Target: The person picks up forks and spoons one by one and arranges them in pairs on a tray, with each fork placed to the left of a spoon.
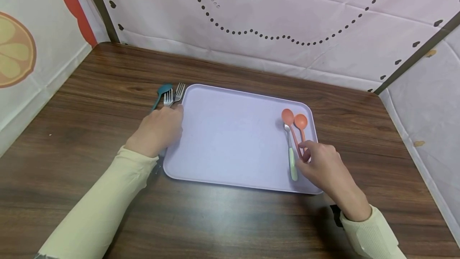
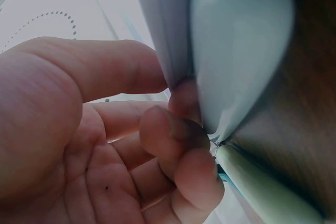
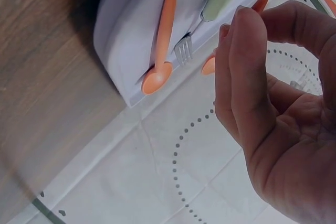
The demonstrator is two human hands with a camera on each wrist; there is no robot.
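Observation:
My left hand (image 1: 158, 129) is at the tray's left edge, fingers curled by two metal forks (image 1: 168, 98) and a teal spoon (image 1: 164, 88). In the left wrist view its fingertips meet the neck of a pale blue handle (image 2: 239, 35), with a light green handle (image 2: 262, 190) below; whether they grip it I cannot tell. At the lavender tray's (image 1: 230, 139) right end, my right hand (image 1: 321, 165) pinches the handle end of an orange spoon (image 1: 287, 116) between thumb and fingers. Another orange spoon (image 1: 300, 121) and a green-handled fork (image 1: 292, 163) lie beside it on the tray.
The tray lies on a dark wooden table (image 1: 223, 219), its low raised rim running all round. Printed cloth walls (image 1: 251, 15) enclose the table at the back and both sides. A dark band (image 1: 336, 215) sits by the right wrist.

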